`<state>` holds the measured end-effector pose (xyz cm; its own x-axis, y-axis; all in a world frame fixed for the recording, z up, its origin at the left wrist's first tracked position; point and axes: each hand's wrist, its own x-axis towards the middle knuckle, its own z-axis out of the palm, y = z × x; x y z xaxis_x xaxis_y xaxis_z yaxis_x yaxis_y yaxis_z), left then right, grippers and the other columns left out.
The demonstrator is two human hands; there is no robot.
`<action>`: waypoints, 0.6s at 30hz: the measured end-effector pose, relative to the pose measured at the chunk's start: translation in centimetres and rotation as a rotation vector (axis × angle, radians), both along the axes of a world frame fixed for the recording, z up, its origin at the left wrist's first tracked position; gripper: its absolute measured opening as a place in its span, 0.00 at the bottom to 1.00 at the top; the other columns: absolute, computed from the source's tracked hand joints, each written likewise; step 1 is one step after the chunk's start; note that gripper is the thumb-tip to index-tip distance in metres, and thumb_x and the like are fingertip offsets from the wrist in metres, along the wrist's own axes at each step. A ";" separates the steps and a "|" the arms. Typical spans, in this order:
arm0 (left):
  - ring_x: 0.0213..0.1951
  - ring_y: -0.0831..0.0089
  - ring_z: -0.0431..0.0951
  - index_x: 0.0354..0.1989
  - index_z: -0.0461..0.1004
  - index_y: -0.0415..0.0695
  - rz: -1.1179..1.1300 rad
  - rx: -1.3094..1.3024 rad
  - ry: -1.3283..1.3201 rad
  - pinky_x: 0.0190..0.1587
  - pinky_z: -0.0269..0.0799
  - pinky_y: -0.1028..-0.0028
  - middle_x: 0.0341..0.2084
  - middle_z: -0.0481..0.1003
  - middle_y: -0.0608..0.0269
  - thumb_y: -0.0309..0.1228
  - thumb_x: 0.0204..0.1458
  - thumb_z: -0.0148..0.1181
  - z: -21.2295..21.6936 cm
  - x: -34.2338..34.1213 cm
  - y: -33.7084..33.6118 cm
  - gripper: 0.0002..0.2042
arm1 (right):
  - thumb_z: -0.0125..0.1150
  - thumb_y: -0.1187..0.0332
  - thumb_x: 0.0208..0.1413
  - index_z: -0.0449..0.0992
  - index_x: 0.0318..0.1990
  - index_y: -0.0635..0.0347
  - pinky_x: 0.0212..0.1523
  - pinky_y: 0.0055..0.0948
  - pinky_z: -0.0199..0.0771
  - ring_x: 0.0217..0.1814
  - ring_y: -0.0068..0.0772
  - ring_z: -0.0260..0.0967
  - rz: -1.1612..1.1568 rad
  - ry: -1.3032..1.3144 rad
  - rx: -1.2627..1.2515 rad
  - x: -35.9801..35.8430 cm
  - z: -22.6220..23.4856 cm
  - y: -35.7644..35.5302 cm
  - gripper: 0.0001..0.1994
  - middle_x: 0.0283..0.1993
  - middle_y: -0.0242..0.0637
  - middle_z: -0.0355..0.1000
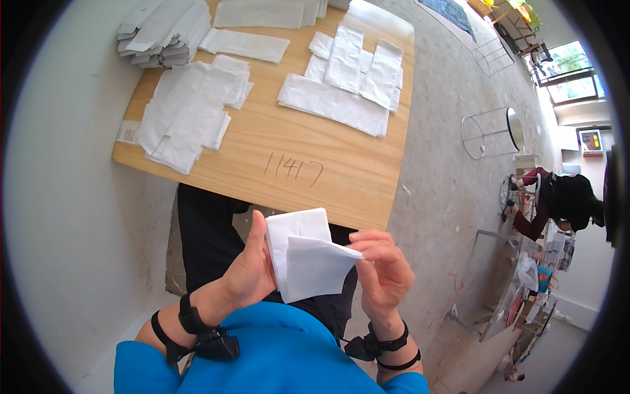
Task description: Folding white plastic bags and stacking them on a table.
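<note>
Over my lap, just off the near edge of the table, I hold a small stack of white folded papers [298, 223]. My left hand [252, 269] supports the stack from its left side, thumb pointing up and fingers behind it. Between the thumb and fingertips of my right hand [384, 266] is the right corner of the front white paper [318, 268], which stands away from the stack and curves. Whether these papers are sheets or flat bags, I cannot tell.
The wooden table [262, 141] bears a spread pile of white papers [187, 108] at left, crossing bundles [344, 79] at right and a thick stack [164, 33] at far left. A wall [65, 164] borders the left. Rightward are a stool [515, 129] and a seated person [567, 200].
</note>
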<state>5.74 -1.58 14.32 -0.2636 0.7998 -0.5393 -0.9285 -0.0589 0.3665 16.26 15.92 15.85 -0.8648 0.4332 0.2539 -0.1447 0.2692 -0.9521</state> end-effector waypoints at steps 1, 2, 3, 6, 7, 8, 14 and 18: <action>0.60 0.63 0.66 0.67 0.52 0.44 0.011 0.045 0.000 0.61 0.64 0.64 0.57 0.67 0.54 0.66 0.56 0.19 0.0 -0.1 0.1 0.42 | 0.61 0.84 0.47 0.75 0.34 0.65 0.48 0.38 0.70 0.46 0.40 0.71 0.039 0.056 -0.039 0.1 0.2 -0.1 0.07 0.37 0.43 0.78; 0.60 0.62 0.67 0.67 0.52 0.43 0.022 0.089 0.000 0.61 0.64 0.63 0.57 0.67 0.52 0.66 0.57 0.19 0.0 -0.2 0.1 0.42 | 0.59 0.84 0.47 0.74 0.34 0.65 0.49 0.40 0.70 0.46 0.41 0.72 0.078 0.113 -0.078 0.2 0.5 -0.1 0.07 0.36 0.43 0.78; 0.60 0.62 0.67 0.67 0.52 0.43 0.021 0.089 -0.001 0.61 0.64 0.63 0.57 0.67 0.52 0.66 0.57 0.19 -0.1 -0.2 0.1 0.42 | 0.59 0.84 0.47 0.74 0.34 0.65 0.49 0.40 0.70 0.46 0.41 0.72 0.077 0.112 -0.078 0.3 0.7 -0.1 0.07 0.36 0.43 0.78; 0.59 0.61 0.68 0.66 0.53 0.42 0.040 0.102 -0.044 0.61 0.64 0.63 0.56 0.68 0.49 0.65 0.58 0.19 0.0 -0.1 0.4 0.41 | 0.58 0.85 0.48 0.74 0.34 0.65 0.49 0.42 0.70 0.46 0.41 0.72 0.160 0.149 -0.051 0.6 0.9 -0.2 0.07 0.36 0.44 0.78; 0.59 0.61 0.68 0.66 0.53 0.42 0.029 0.093 -0.014 0.61 0.64 0.62 0.56 0.68 0.48 0.64 0.58 0.19 0.1 -0.2 0.5 0.41 | 0.58 0.86 0.48 0.73 0.34 0.66 0.48 0.41 0.70 0.45 0.41 0.72 0.148 0.145 -0.061 0.7 0.8 -0.3 0.07 0.36 0.44 0.78; 0.59 0.61 0.68 0.66 0.53 0.42 0.019 0.084 0.015 0.61 0.64 0.62 0.56 0.68 0.48 0.64 0.58 0.19 0.2 -0.2 0.5 0.41 | 0.57 0.86 0.48 0.73 0.34 0.67 0.48 0.40 0.71 0.44 0.41 0.73 0.135 0.141 -0.071 0.8 0.8 -0.4 0.07 0.35 0.44 0.77; 0.61 0.65 0.65 0.67 0.53 0.45 -0.019 0.036 -0.025 0.62 0.63 0.63 0.59 0.65 0.56 0.65 0.57 0.20 0.0 0.1 -0.3 0.41 | 0.58 0.84 0.52 0.74 0.37 0.68 0.43 0.24 0.72 0.41 0.30 0.73 -0.105 -0.128 -0.167 0.1 0.5 -1.9 0.05 0.38 0.41 0.76; 0.62 0.68 0.63 0.67 0.53 0.47 -0.044 0.047 0.009 0.61 0.62 0.64 0.60 0.64 0.61 0.66 0.57 0.22 0.1 0.4 -0.7 0.40 | 0.60 0.79 0.56 0.74 0.37 0.67 0.43 0.21 0.71 0.40 0.21 0.71 -0.159 -0.177 -0.250 -0.3 -0.1 -2.4 0.03 0.38 0.36 0.75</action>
